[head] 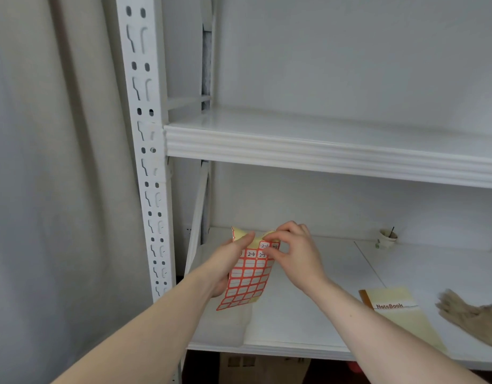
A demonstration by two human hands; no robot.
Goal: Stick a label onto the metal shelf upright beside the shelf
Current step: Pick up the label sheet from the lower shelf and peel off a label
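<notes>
- Over the lower shelf (308, 286), held up between both hands: label sheet (246, 275), a grid of small red-bordered white labels on yellowish backing, a few of the top ones marked in pen ("2-4" readable).
- Gripped along its left edge by the left hand (229, 261), thumb across the front, fingers curled behind.
- Pinched at the top right corner by the right hand (293, 250), fingertips closed on what looks like one label or the backing edge; which of the two, too small to tell.
- Top of the sheet curled back, yellow backing showing, several top positions apparently bare.
- Likely step, as a judgement: peeling one label free; nothing on the upright yet.
- Risk: thin paper label tearing or folding onto itself if pulled too sharply; glue side catching a fingertip.
- Risk: floppy sheet bending in a one-sided grip, letting a neighbouring label lift too.
- Well to the left and above: metal upright (149, 151), white painted, smooth, pierced by paired round holes and hooked slots; a label laid across a slot would bridge air and stick poorly, so a plain strip needed.
- Farther right on the shelf: pale yellow notebook (397, 306), a limp beige glove (472, 320), a small paper cup (387, 238) by the back wall.
- Upper shelf (322, 151): glossy white, ribbed front lip.
</notes>
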